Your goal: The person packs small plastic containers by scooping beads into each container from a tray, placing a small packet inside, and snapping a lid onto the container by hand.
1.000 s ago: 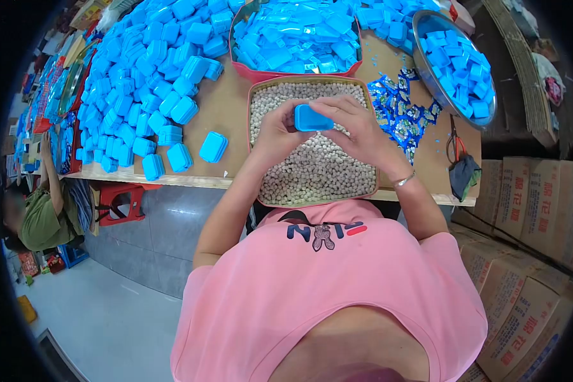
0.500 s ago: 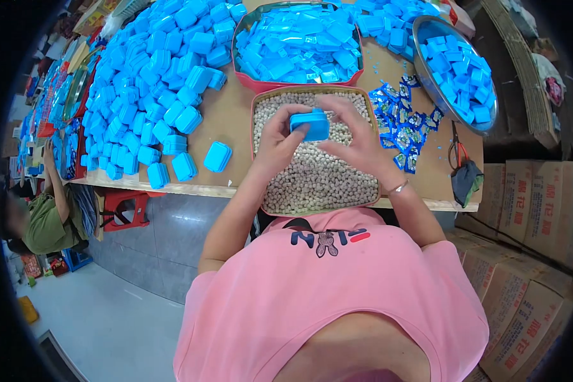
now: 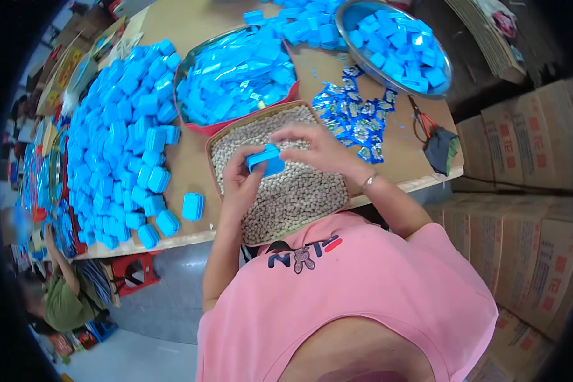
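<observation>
My left hand (image 3: 240, 181) is closed around a small blue plastic box (image 3: 270, 167), thumb on its near side. The box is held above a tray of small pale round beads or pellets (image 3: 293, 197). My right hand (image 3: 315, 149) is at the right end of the box, fingers and thumb apart, close to its upper corner. Whether the right fingertips touch the box I cannot tell. A lone blue box (image 3: 193, 207) lies on the table to the left, beside a big heap of similar boxes (image 3: 121, 140).
Behind the bead tray stands a red-rimmed container (image 3: 235, 83) of flat blue pieces. Blue printed packets (image 3: 356, 114) lie to its right, below a metal bowl (image 3: 449, 73) of blue box parts. Scissors (image 3: 420, 121) lie near the table's right edge. Cartons (image 3: 516, 146) stand at right; another person (image 3: 70, 296) is at left.
The view has turned, so the table appears rotated and shifted left. My right hand has come closer to the box, with its fingers less widely spread. The left hand still holds the box.
</observation>
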`<act>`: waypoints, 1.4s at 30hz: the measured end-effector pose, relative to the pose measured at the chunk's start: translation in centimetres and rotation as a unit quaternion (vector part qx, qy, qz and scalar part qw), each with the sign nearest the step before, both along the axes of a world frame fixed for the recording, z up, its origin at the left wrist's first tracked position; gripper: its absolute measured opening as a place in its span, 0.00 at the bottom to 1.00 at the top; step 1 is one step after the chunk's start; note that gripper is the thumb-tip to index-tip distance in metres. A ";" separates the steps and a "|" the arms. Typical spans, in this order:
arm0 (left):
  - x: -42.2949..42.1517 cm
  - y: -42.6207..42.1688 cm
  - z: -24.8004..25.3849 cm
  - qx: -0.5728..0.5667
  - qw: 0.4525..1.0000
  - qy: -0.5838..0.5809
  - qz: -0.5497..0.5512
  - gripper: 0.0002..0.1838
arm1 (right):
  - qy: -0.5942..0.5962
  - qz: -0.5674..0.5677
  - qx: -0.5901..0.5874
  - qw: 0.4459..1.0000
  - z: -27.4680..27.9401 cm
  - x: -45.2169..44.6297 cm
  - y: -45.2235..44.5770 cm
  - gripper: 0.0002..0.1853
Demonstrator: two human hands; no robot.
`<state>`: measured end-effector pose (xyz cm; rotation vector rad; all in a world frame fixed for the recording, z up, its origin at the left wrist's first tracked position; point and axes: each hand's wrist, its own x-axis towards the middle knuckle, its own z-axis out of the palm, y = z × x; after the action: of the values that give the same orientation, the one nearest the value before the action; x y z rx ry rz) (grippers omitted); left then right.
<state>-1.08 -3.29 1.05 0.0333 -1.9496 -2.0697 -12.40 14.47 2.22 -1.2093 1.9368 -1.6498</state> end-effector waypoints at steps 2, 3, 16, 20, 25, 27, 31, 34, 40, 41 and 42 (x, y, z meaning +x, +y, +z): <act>-0.1 0.0 -0.1 -0.022 1.000 -0.016 0.005 0.17 | 0.026 -0.099 0.077 0.992 1.1 -2.6 1.7 0.16; -0.1 0.0 -0.2 -0.033 0.999 -0.021 0.011 0.17 | 0.051 -0.186 0.155 0.969 1.7 -4.6 2.7 0.15; 0.1 -0.7 -1.3 -0.146 0.986 -0.078 -0.013 0.15 | 0.357 -0.324 0.351 0.803 -6.7 -12.2 8.4 0.15; -0.2 -0.3 -1.1 -0.140 0.986 -0.084 -0.012 0.15 | 0.270 -0.325 0.352 0.835 -6.6 -9.3 10.6 0.15; -0.2 0.0 -1.2 -0.130 0.989 -0.065 0.002 0.16 | 0.077 -0.393 0.086 0.912 -8.9 -8.4 13.2 0.14; -0.1 -0.1 -1.2 -0.127 0.990 -0.065 0.004 0.15 | 0.019 -0.451 0.041 0.891 -9.5 -9.7 14.6 0.10; 0.5 -0.1 -1.7 -0.118 0.990 -0.079 0.010 0.15 | 0.148 -0.569 0.193 0.786 -7.0 -10.1 15.6 0.11; 0.3 -0.5 -2.4 -0.126 0.989 -0.080 0.025 0.14 | 0.137 -0.581 0.349 0.722 -8.4 -12.1 15.7 0.29; 0.5 -0.8 -1.8 -0.207 0.974 -0.088 0.030 0.13 | 0.108 -0.534 0.382 0.746 -9.0 -13.3 16.8 0.14; 0.5 -0.7 -2.0 -0.203 0.976 -0.070 0.035 0.13 | 0.162 -0.582 0.325 0.727 -9.7 -13.0 16.6 0.12; 0.6 -0.7 -2.2 -0.178 0.981 -0.068 0.027 0.14 | 0.152 -0.572 0.309 0.745 -10.1 -12.7 17.1 0.11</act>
<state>-0.48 -4.02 -1.17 0.1518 -2.3456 -1.6973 -25.11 31.59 -7.91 0.1231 3.3917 -0.8864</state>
